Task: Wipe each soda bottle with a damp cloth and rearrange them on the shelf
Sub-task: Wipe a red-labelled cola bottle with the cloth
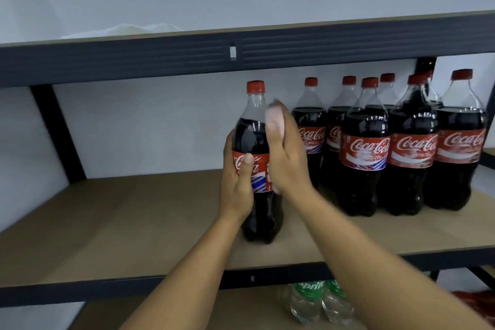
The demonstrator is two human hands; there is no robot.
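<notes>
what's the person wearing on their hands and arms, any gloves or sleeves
No gloves, rings or watch on the left hand or right hand. The left forearm and right forearm are uncovered to the frame edge; no sleeve shows.

Glossy clear plastic cola bottle [257, 158]; matt brown shelf board [134, 222]; dark metal frame [160, 59].

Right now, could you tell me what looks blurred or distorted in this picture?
In the head view, the right hand is motion-blurred at its fingertips; the left hand and the cola bottle it grips look sharp; the wide lens slightly bows the upper shelf beam.
</notes>
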